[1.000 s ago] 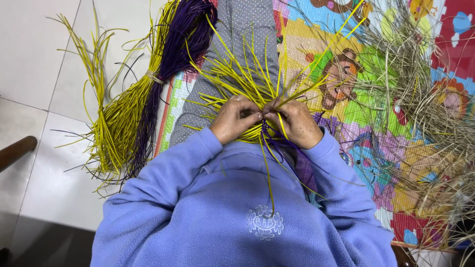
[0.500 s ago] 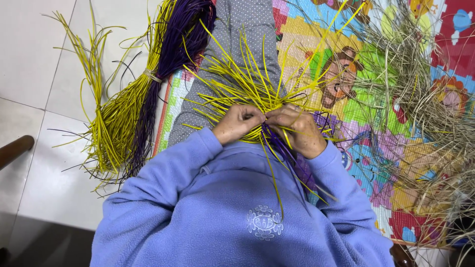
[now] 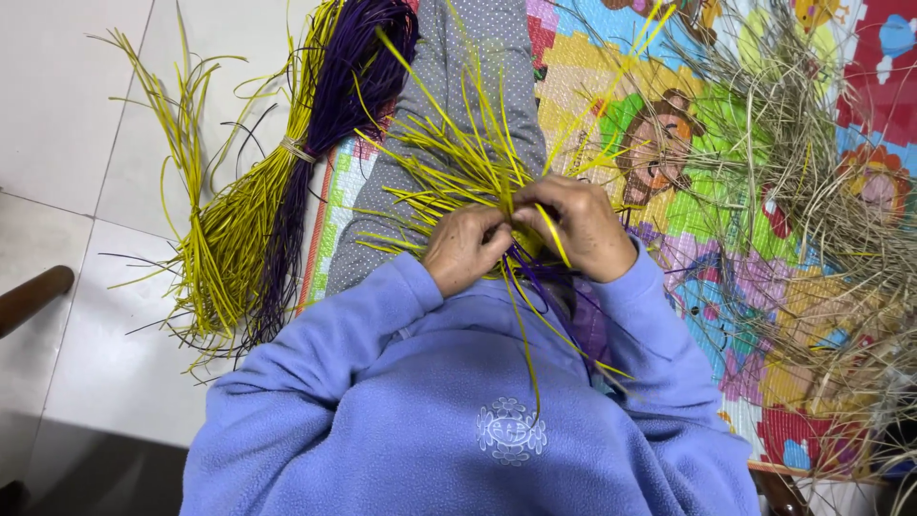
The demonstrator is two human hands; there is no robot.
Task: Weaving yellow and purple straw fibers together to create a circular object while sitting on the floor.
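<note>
My left hand (image 3: 465, 250) and my right hand (image 3: 576, 226) meet over my lap, both pinching a cluster of yellow strands (image 3: 457, 161) that fan out away from me across my grey dotted trouser leg (image 3: 470, 57). Purple strands (image 3: 535, 279) hang down from under my fingers, mixed with a few yellow ones that trail over my lilac fleece top. The point where the strands cross is hidden by my fingers.
A tied bundle of yellow and purple strands (image 3: 277, 182) lies on the white tiled floor (image 3: 67, 115) to my left. A colourful cartoon play mat (image 3: 669, 143) lies to the right, with a heap of dry straw-coloured fibres (image 3: 821, 162) on it. A dark wooden piece (image 3: 33, 296) shows at the left edge.
My hands have stayed together and shifted slightly, fingers working the strands. The fan of yellow strands has swung a little, and the loose ends hang lower over my top.
</note>
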